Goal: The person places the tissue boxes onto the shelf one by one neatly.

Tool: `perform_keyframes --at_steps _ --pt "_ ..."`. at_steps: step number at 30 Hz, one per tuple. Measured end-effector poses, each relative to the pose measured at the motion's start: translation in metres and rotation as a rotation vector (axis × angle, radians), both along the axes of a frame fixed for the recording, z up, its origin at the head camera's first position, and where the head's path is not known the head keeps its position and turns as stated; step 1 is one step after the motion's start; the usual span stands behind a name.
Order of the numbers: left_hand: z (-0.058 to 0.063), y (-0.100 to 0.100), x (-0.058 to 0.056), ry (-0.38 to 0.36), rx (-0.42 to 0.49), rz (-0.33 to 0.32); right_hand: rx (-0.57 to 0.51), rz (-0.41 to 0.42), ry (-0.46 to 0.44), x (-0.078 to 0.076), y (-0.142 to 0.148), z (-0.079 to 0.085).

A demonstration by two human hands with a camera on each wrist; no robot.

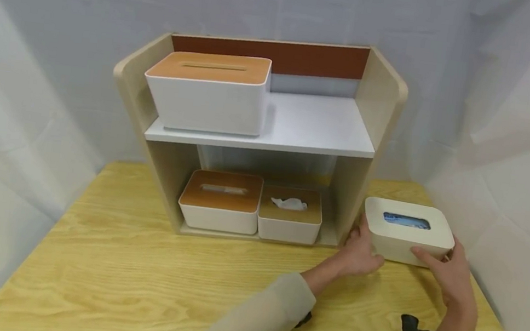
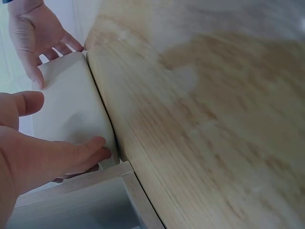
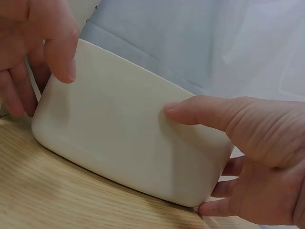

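A cream tissue box (image 1: pixel 406 250) with an oval slot showing blue packaging stands on the table just right of the shelf unit. At its left end is my left hand (image 1: pixel 360 253), between box and shelf side. The left wrist view shows the left fingers (image 2: pixel 86 155) stretched along the box, with the thumb standing off it. My right hand (image 1: pixel 453 271) holds the opposite end. Its thumb (image 3: pixel 183 110) presses the front face, while the other fingers reach round the end. In the right wrist view, the box's lower edge (image 3: pixel 114 180) runs close along the tabletop.
The two-tier shelf unit (image 1: pixel 383 114) stands at the back of the wooden table (image 1: pixel 131 281). A large white box with a wooden lid (image 1: pixel 208 103) is on its upper tier. Below sit a brown-lidded box (image 1: pixel 219 218) and a smaller tissue box (image 1: pixel 287 230). White sheeting (image 1: pixel 526 220) borders the right.
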State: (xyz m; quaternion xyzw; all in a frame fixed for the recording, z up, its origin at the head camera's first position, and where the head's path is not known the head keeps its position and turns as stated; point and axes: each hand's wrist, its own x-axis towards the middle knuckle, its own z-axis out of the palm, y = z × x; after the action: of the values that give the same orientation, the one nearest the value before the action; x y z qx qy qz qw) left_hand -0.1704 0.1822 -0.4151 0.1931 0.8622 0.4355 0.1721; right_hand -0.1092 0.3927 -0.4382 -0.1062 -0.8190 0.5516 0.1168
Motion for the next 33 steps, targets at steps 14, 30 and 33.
perform_keyframes --at_steps 14,30,33 --pt "0.0 -0.005 0.005 0.018 0.155 -0.034 0.036 -0.104 -0.047 0.007 -0.001 0.003" --pt "0.027 -0.006 0.036 0.043 0.266 -0.127 -0.331 -0.082 0.167 0.034 0.018 0.022" --pt "0.034 -0.009 0.042 0.08 0.245 -0.154 -0.273 -0.126 0.191 0.039 0.018 0.032"
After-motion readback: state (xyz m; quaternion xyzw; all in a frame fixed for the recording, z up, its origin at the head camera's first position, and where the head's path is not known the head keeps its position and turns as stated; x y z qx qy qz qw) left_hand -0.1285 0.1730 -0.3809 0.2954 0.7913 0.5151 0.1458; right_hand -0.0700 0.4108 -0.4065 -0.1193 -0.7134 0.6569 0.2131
